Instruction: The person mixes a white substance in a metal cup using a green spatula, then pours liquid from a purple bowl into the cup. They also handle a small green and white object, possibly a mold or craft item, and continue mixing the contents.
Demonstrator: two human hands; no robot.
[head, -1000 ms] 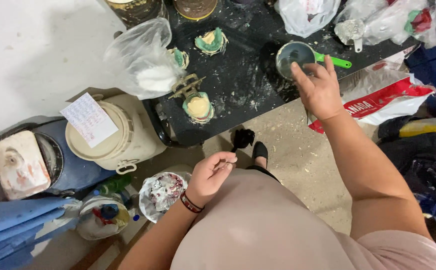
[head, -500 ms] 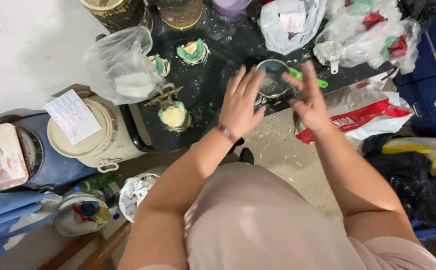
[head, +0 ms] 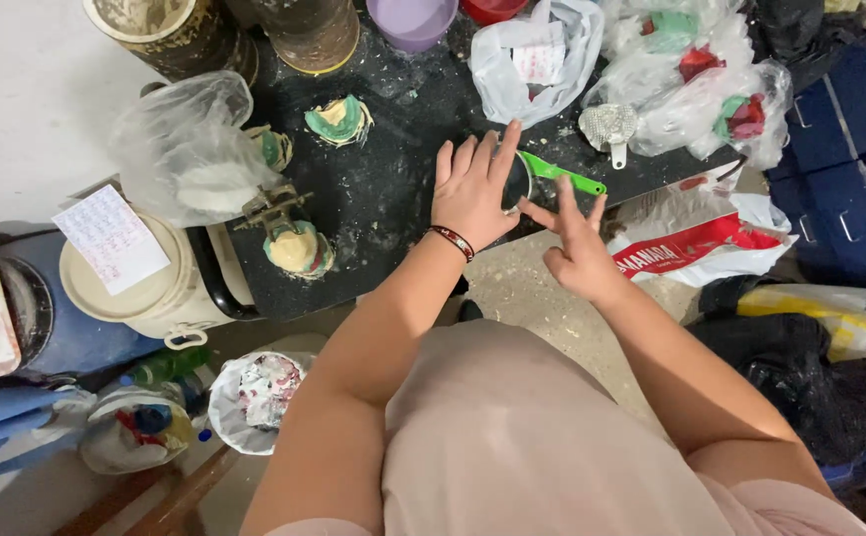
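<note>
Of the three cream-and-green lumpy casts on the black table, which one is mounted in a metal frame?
The cream-and-green cast with the brass-coloured metal frame, nearest the table's front edge, by the white bucket. The cast farthest back and the small one beside the clear plastic bag lie bare.

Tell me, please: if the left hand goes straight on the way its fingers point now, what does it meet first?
The left hand points up and slightly right across the black table. First it would probably meet the white plastic bag; depth is unclear.

Matt speckled black table, crinkled glossy plastic bags
</note>
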